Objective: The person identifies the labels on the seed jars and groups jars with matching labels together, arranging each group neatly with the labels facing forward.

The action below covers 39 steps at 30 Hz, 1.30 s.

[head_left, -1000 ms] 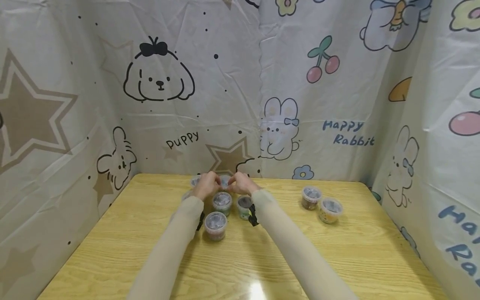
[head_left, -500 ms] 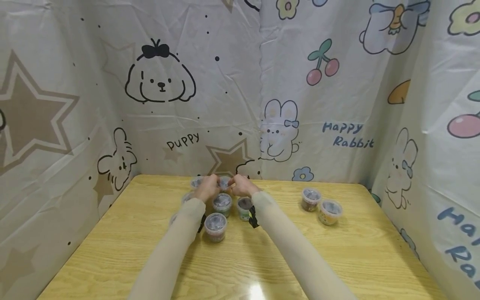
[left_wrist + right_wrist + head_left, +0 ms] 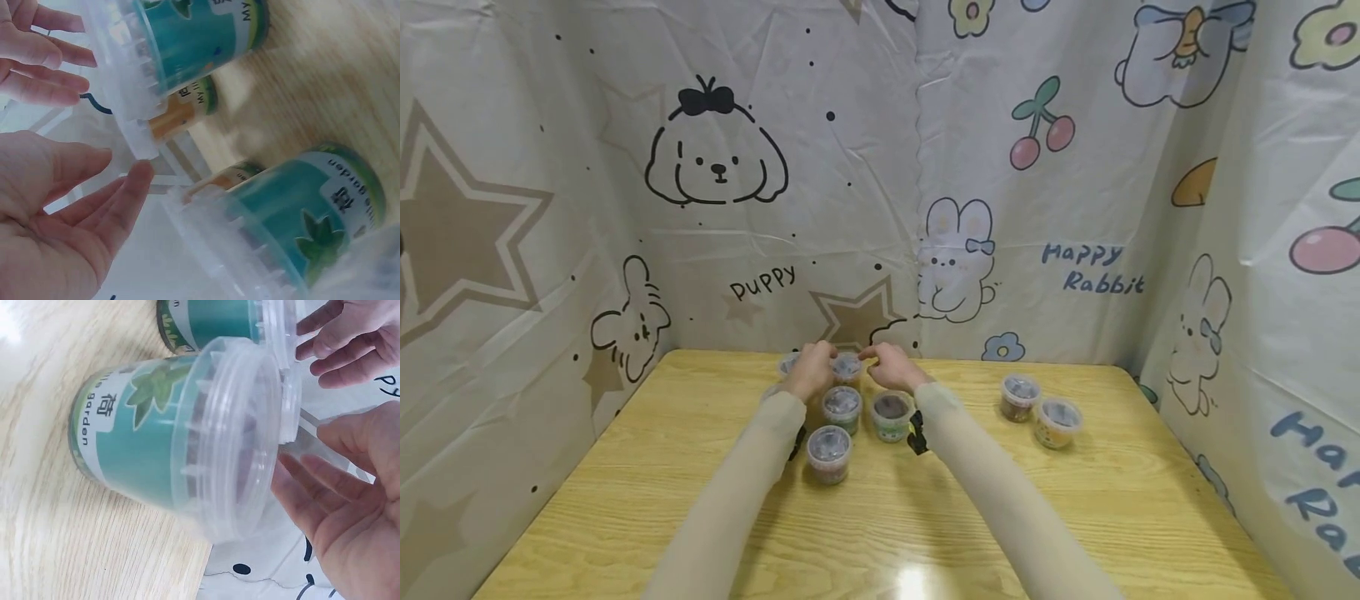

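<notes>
At the back of the table, an orange-labelled plastic tub with a clear lid stands between my two hands. My left hand is at its left side, fingertips close to the lid; whether they touch it I cannot tell. To its right is my right hand, a small gap from the lid. Both hands have loosely bent, parted fingers in the wrist views. Nearer stand a tub and a teal-labelled tub. In the right wrist view, a teal tub with a leaf picture fills the middle.
A pinkish tub stands in front of the group. Another tub shows behind my left hand, partly hidden. Two more, a brown tub and a yellow tub, stand at right. A printed curtain borders the wooden table.
My right hand has drawn slightly right, away from the back tub, so more of the tub shows. The left hand has barely moved. The other tubs stand as before.
</notes>
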### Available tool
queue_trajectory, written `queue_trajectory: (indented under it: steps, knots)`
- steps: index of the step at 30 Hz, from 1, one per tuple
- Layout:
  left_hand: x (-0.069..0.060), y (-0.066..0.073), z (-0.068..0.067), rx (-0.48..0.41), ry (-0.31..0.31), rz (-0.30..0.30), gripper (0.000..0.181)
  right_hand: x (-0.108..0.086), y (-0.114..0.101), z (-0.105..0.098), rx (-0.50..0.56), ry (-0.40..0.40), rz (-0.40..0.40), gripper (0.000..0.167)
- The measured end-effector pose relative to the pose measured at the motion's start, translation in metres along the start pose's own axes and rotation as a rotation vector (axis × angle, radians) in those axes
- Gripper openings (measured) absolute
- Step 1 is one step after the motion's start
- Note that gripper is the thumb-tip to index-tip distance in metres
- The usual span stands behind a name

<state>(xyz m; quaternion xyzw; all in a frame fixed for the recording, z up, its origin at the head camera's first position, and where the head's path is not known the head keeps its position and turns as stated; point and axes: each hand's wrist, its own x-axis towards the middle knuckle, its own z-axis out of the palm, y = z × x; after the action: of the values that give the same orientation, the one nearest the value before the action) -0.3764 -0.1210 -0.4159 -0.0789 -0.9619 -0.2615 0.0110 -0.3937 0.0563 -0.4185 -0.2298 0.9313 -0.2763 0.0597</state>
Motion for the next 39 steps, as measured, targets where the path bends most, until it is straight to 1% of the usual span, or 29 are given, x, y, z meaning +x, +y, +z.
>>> queue_trajectory:
  steps: [2, 4, 8, 11, 14, 17, 21, 23, 25, 28, 32, 34, 39]
  knots:
    - [-0.001, 0.002, -0.001, 0.02, 0.038, 0.017, 0.037, -0.003, 0.002, -0.002, 0.016, 0.022, -0.007, 0.038]
    - [-0.002, 0.004, -0.002, 0.047, 0.069, 0.02, 0.032, -0.007, 0.004, -0.004, 0.042, 0.04, -0.013, 0.034]
    - [-0.005, 0.012, -0.004, 0.09, 0.106, 0.032, 0.028, -0.019, 0.007, -0.007, 0.096, 0.087, -0.017, 0.028]
    - [-0.006, 0.02, -0.003, 0.09, 0.147, 0.061, 0.022, -0.027, 0.01, -0.008, 0.122, 0.13, -0.019, 0.026]
    - [-0.008, 0.033, -0.001, 0.076, 0.176, 0.089, 0.016, -0.034, 0.016, -0.008, 0.155, 0.174, -0.017, 0.025]
    - [-0.009, 0.049, 0.003, 0.044, 0.158, 0.133, 0.014, -0.04, 0.023, -0.006, 0.178, 0.227, -0.034, 0.023]
    - [-0.011, 0.068, 0.011, 0.028, 0.125, 0.185, 0.015, -0.05, 0.03, -0.004, 0.199, 0.256, -0.055, 0.023]
    - [-0.011, 0.076, 0.016, 0.034, 0.124, 0.209, 0.015, -0.053, 0.032, -0.005, 0.187, 0.27, -0.057, 0.024]
    - [-0.011, 0.083, 0.021, 0.035, 0.124, 0.222, 0.015, -0.057, 0.034, -0.006, 0.169, 0.281, -0.042, 0.024]
    - [-0.012, 0.09, 0.028, 0.012, 0.115, 0.241, 0.016, -0.063, 0.037, -0.009, 0.128, 0.289, -0.005, 0.023]
    - [-0.014, 0.098, 0.036, -0.029, 0.084, 0.241, 0.016, -0.074, 0.042, -0.016, 0.105, 0.246, 0.039, 0.023]
    - [-0.014, 0.102, 0.04, -0.046, 0.077, 0.251, 0.016, -0.079, 0.045, -0.019, 0.096, 0.231, 0.062, 0.023]
    - [-0.013, 0.114, 0.048, -0.075, 0.053, 0.305, 0.017, -0.089, 0.053, -0.031, 0.07, 0.27, 0.106, 0.021]
